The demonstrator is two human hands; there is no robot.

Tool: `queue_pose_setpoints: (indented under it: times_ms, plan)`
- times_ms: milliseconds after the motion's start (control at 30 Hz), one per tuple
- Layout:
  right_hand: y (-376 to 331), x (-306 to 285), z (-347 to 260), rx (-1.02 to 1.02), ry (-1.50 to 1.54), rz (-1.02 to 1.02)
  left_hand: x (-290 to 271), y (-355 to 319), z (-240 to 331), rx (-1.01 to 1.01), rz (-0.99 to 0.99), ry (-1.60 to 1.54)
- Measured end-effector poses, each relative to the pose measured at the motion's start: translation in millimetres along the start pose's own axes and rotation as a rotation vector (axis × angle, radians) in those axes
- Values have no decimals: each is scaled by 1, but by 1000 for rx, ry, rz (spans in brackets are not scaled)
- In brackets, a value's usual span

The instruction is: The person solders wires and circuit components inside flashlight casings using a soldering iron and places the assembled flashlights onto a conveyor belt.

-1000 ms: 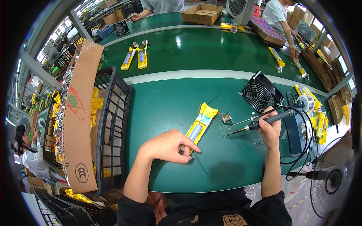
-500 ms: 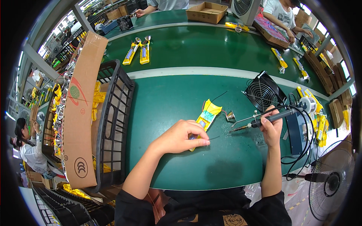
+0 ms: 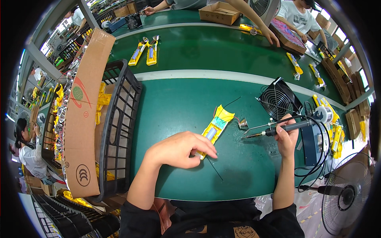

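The yellow flashlight casing [image 3: 217,127] is smooth plastic; right of it sits a shiny metal reflector [image 3: 243,124], left a matt plastic crate [image 3: 132,84] and dull cardboard [image 3: 82,139].

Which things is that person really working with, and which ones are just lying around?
Seem part of the job:
soldering iron, in the right hand
yellow case, partly behind the left hand
battery, inside the yellow case
shiny cup, near the soldering iron

Probably just around:
big fan, at the right
cardboard box, farther away
two more yellow cases, also farther away
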State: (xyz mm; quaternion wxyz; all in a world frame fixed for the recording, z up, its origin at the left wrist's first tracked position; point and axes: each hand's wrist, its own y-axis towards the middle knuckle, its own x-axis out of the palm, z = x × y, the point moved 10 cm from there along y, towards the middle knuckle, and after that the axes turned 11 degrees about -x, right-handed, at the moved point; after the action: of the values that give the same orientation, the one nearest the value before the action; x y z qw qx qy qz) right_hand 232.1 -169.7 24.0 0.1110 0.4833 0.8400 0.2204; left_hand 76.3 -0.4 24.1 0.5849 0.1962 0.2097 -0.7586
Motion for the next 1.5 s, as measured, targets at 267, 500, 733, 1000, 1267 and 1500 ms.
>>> queue_pose_setpoints:
  times_ms: [267,500,733,1000,1267,1500]
  plan:
    - [-1,1,-4,-12,20,19,22,9,-17,2,-72,-154]
    - [-1,-3,-2,-2,22,59,2,18,-43,-247,271,-345]
    - [-3,-1,0,-5,9,96,-13,5,-42,-259,684,-189]
    - [-10,22,-13,-119,-28,174,-17,2,-37,-230,802,-24]
    - [-2,48,-29,-133,-138,83,-17,7,-48,-239,737,-15]
    - [6,62,-28,-184,-228,32,-18,11,-53,-239,712,-114]
